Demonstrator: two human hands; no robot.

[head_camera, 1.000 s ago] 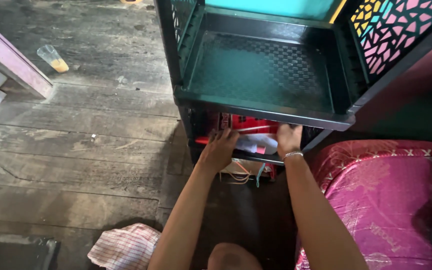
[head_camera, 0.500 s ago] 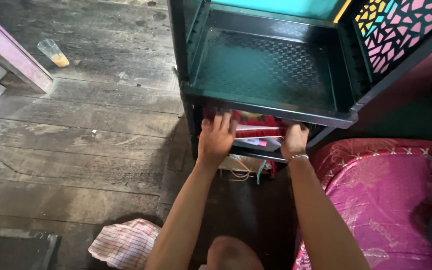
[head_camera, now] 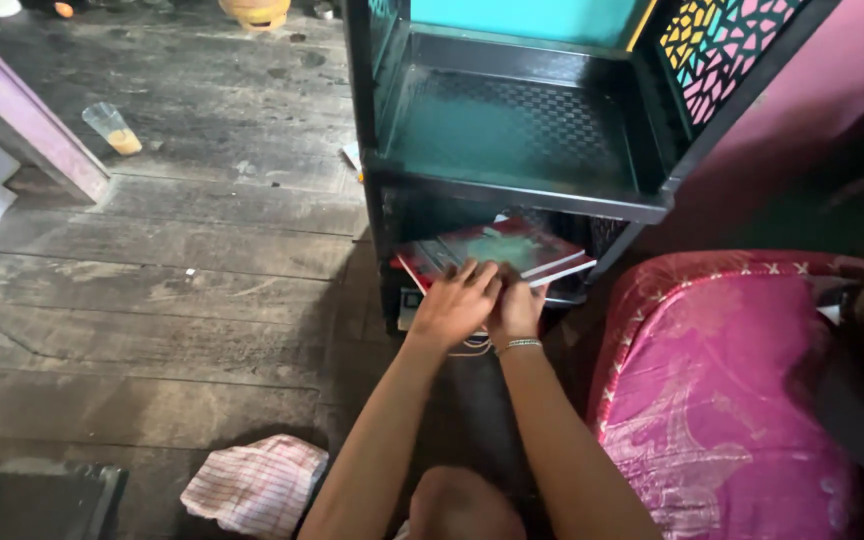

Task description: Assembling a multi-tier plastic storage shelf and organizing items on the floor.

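Fingers [head_camera: 477,275] of the left hand [head_camera: 455,305] are laid flat on a stack of thin red books [head_camera: 497,250], while the right hand [head_camera: 517,310] is pressed beside it, its grip hidden. The books are held half out of the lower shelf of a dark plastic rack [head_camera: 512,190]. A pink cushion [head_camera: 742,400] lies right, a checked cloth [head_camera: 252,485] on the wooden floor [head_camera: 152,300].
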